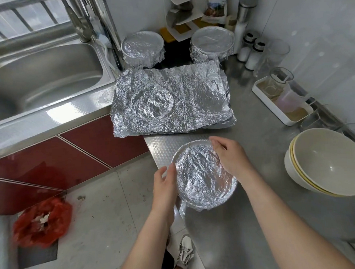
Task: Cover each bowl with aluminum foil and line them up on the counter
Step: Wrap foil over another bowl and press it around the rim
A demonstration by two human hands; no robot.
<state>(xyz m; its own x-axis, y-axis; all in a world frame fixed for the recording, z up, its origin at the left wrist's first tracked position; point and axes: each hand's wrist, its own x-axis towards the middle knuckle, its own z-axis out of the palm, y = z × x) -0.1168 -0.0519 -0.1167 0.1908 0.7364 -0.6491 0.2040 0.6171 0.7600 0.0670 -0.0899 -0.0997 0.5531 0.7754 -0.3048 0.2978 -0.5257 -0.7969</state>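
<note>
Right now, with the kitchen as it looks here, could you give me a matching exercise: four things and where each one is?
Things:
1. bare bowl stack
2. foil sheets
3. red bag
4. front covered bowl

Places:
a. on the floor
b. between the left hand and right hand
c. flat in the middle of the counter
d. at the counter's right side

Pairs: 1-d, 2-c, 3-a, 4-b

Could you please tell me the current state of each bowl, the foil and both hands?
near bowl: foil-covered, between both hands
left hand: pressing its side
right hand: pinching its far rim
back-left bowl: covered
back-right bowl: covered
foil sheets: flat, crumpled
stacked bowls: uncovered, nested
</note>
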